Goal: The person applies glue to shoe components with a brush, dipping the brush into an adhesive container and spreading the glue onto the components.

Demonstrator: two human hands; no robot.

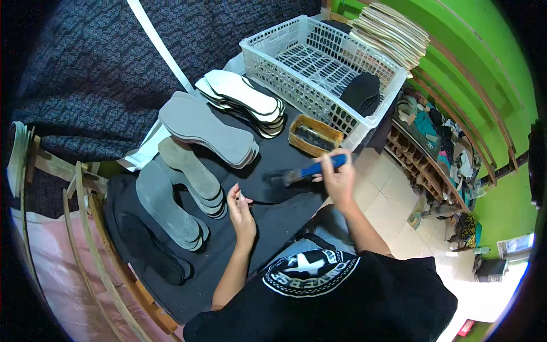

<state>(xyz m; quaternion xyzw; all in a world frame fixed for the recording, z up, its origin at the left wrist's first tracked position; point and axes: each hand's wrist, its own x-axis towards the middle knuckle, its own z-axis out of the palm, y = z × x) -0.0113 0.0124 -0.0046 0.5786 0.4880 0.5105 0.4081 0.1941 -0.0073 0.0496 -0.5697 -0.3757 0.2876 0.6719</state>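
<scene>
A brush (307, 169) with a blue handle and dark, motion-blurred bristles is in my right hand (339, 181), its fingers wrapped round the handle. The bristles are over a black sole-shaped piece (285, 194) lying on the dark work surface. At the left end of that piece, my left hand (241, 215) is closed with fingers curled, thumb and fingertips at its edge. Just beyond the brush stands an open yellowish-brown rectangular tub (315, 135), stained and dark inside.
Left of my hands lie stacks of grey soles (208, 126), olive-grey soles (191, 168), darker grey soles (165, 205) and black soles (148, 251). White-topped soles (242, 94) lie farther back. A white plastic crate (268, 65) holds black soles at its right end.
</scene>
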